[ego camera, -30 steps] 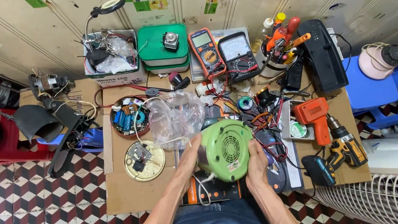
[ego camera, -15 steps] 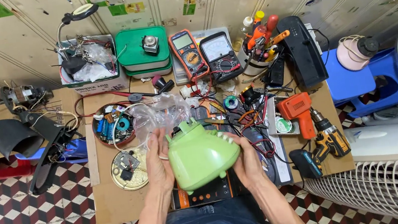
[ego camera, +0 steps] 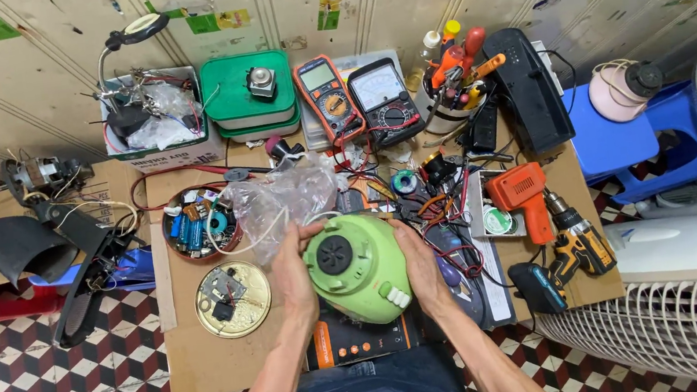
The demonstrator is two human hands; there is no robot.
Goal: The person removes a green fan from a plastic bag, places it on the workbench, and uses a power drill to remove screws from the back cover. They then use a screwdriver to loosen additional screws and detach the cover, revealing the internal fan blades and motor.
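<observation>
Above cluttered table (ego camera: 211, 377), left hand (ego camera: 292, 274) and right hand (ego camera: 421, 262) gripping green blender base (ego camera: 357, 266), round tin (ego camera: 232, 299) holding circuit board

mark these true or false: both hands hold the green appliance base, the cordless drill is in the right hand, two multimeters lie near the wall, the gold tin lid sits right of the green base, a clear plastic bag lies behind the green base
1. Both hands hold the green appliance base. True: the left hand and right hand grip its two sides.
2. The cordless drill is in the right hand. False: it lies on the table to the right, untouched.
3. Two multimeters lie near the wall. True: an orange multimeter and a black multimeter lie side by side.
4. The gold tin lid sits right of the green base. False: it sits to its left.
5. A clear plastic bag lies behind the green base. True.
</observation>
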